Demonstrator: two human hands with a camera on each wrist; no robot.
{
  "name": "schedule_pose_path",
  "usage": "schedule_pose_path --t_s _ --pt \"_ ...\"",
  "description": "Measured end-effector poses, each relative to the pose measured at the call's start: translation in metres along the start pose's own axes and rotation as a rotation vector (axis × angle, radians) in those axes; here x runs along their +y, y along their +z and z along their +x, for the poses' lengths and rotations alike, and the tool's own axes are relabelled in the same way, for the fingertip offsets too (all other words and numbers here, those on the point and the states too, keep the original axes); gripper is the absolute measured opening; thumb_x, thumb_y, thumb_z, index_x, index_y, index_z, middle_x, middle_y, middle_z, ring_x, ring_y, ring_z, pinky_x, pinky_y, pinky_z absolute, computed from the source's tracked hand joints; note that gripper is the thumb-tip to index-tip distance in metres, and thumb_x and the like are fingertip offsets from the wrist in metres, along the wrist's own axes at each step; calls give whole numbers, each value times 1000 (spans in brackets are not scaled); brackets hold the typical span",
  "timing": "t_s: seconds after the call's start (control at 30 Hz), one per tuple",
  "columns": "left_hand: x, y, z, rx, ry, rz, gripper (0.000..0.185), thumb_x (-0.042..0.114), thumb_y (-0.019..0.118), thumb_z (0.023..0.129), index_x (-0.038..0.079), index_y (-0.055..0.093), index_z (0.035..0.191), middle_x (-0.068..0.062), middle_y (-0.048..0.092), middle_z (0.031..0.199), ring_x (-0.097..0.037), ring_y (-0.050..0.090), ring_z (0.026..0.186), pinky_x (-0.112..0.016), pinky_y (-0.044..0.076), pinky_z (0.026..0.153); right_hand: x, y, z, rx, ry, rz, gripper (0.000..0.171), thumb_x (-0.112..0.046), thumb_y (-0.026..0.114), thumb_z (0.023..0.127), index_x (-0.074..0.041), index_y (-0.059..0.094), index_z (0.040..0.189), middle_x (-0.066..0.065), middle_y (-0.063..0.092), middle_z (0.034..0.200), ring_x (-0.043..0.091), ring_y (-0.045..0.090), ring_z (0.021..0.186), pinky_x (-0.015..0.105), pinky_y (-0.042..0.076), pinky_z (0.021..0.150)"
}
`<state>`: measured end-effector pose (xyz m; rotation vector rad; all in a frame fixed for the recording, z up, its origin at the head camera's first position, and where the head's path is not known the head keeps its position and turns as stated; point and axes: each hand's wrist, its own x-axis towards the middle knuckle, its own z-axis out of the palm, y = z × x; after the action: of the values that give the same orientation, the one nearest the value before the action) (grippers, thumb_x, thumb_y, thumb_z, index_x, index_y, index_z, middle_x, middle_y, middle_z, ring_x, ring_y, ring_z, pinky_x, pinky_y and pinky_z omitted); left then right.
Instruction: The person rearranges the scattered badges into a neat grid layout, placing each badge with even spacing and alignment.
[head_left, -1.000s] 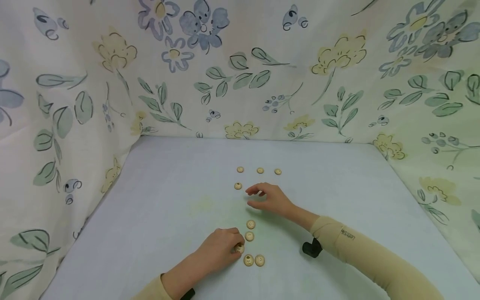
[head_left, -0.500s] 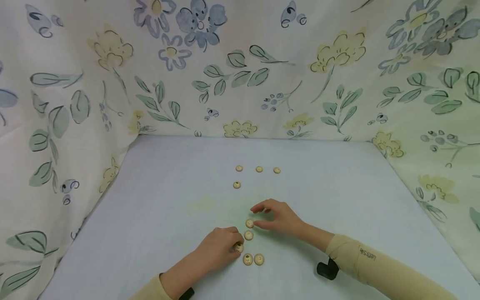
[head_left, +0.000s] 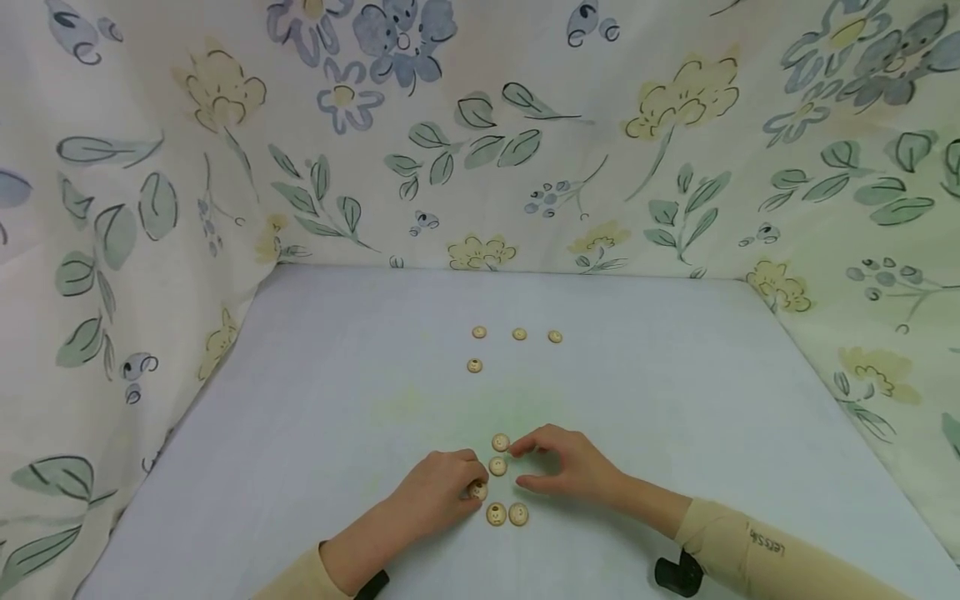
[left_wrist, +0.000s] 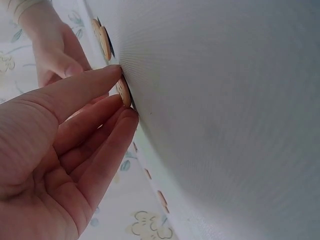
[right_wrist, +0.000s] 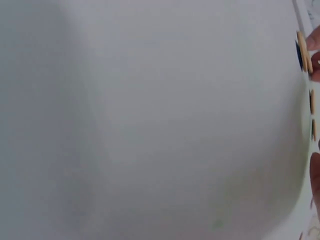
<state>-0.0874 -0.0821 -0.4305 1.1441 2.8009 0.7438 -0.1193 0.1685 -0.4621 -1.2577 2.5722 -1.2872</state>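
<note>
1. Wooden buttons, near cluster: five pale round pieces on the light blue tabletop point(head_left: 315, 392), close to the person. One button under the left fingertips point(head_left: 478, 490); one just above it, the middle button point(head_left: 498, 466); one farther up, the upper button point(head_left: 501, 442); two side by side at the near edge of the cluster, the front pair point(head_left: 507, 514).
2. Left hand point(head_left: 435, 493): lies on the tabletop, fingers curled down with the tips touching the button beneath them. The left wrist view shows forefinger and thumb point(left_wrist: 100, 95) closed on the edge of that button point(left_wrist: 123, 93), which lies flat on the surface.
3. Right hand point(head_left: 566, 467): rests just right of the cluster, fingers bent, forefinger tip touching or almost touching the upper button, thumb lower, beside the middle button. Whether it actually pinches anything cannot be told; the right wrist view shows only bare tabletop and button edges at the frame border.
4. Wooden buttons, far group: a row of three point(head_left: 519, 334) and a single one point(head_left: 474, 365) below the row's left end, well apart from both hands.
5. Surround: floral cloth point(head_left: 480, 142) hung behind and at both sides of the tabletop.
6. Sleeves: tan, with a black wrist device point(head_left: 678, 575) on the right arm.
</note>
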Motion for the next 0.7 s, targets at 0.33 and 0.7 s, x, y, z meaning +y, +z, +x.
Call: schedule_pose_path --t_s 0.33,0.7 --pt "0 2 0 6 -6 6 12 8 80 76 11 71 83 5 61 79 0 50 64 -18 42 59 -14 8 -19 -30 -33 14 33 -22 80 82 -15 68 112 -7 67 109 8 59 104 26 47 89" --pt "0 3 0 21 -7 9 12 6 80 74 11 71 82 5 61 78 -1 52 64 -17 43 59 -18 15 -28 -36 -109 -36 39 -22 81 81 -17 64 116 -9 64 111 6 57 104 23 46 88"
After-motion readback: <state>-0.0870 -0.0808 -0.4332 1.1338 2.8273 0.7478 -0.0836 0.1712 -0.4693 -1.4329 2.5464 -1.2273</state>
